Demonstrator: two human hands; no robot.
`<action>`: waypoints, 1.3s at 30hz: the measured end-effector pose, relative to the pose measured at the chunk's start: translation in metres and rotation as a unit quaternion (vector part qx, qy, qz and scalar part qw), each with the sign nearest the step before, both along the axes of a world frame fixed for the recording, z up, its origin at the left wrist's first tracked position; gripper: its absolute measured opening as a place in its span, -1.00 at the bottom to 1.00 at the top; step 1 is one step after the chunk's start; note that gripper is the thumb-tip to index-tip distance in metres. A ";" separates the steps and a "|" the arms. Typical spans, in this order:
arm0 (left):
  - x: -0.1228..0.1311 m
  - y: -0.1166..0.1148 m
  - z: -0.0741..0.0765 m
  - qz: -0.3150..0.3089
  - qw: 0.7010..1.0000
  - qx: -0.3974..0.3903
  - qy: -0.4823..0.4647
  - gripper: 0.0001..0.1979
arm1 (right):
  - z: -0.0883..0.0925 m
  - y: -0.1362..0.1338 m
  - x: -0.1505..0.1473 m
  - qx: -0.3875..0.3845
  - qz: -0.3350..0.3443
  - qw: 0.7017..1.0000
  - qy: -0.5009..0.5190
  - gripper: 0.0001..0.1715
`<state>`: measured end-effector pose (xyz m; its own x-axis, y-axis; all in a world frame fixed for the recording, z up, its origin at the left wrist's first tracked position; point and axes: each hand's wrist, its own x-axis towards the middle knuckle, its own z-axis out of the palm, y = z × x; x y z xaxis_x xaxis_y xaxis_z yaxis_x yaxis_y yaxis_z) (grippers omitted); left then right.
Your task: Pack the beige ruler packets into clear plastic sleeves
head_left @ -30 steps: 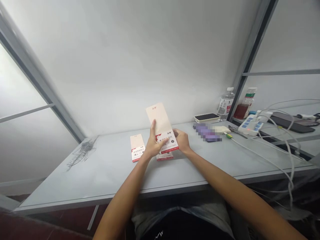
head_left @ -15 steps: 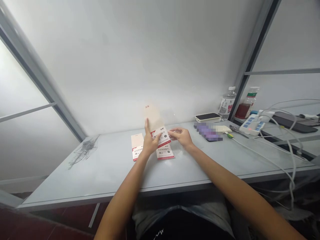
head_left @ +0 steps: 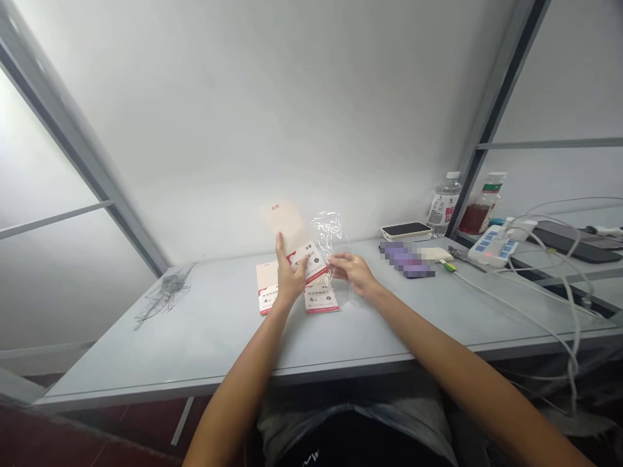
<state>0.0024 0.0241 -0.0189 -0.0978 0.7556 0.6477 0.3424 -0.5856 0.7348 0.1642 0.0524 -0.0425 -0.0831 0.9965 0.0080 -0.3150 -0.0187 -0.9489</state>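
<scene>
My left hand [head_left: 291, 279] grips a tall cream-and-red paper packet [head_left: 295, 241], printed with Chinese text, and tilts it up off the table. My right hand [head_left: 351, 272] is just to its right, pinching a crinkled clear plastic sleeve [head_left: 327, 235] that stands apart from the packet's top. Below my hands, two similar packets lie on the table: one [head_left: 266, 288] partly under my left hand and one [head_left: 321, 300] below the held packet. The lower end of the held packet is partly hidden by my left hand.
A crumpled clear wrapper [head_left: 165, 295] lies at the table's left. To the right are a phone [head_left: 406, 230], a pixelated purple item [head_left: 406, 259], several bottles [head_left: 444, 204], a power strip [head_left: 491, 250] and white cables [head_left: 545, 285]. Metal frames flank the wall.
The clear sleeve has come off the packet's top and now shows beside it in my right hand. My hands have drawn apart, and the packet leans further left.
</scene>
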 end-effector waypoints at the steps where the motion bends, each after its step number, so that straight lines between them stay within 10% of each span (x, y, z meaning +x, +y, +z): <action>1: 0.000 0.000 0.000 0.011 1.000 0.000 -0.005 -0.24 | -0.001 0.001 0.000 -0.003 0.006 1.000 0.006 -0.72; 27: -0.003 -0.002 -0.008 -0.265 0.921 -0.211 0.194 -0.25 | -0.001 0.002 0.002 -0.016 -0.008 0.993 0.113 -0.72; 39: 0.009 0.005 -0.019 -0.027 0.986 -0.163 -0.005 -0.17 | -0.001 -0.001 -0.001 -0.005 0.027 0.999 0.036 -0.61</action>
<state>0.0116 0.0294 -0.0383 -0.0567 0.9276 0.3693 0.3091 -0.3354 0.8899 0.1637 0.0511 -0.0440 -0.1356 0.9907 0.0051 -0.3802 -0.0473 -0.9237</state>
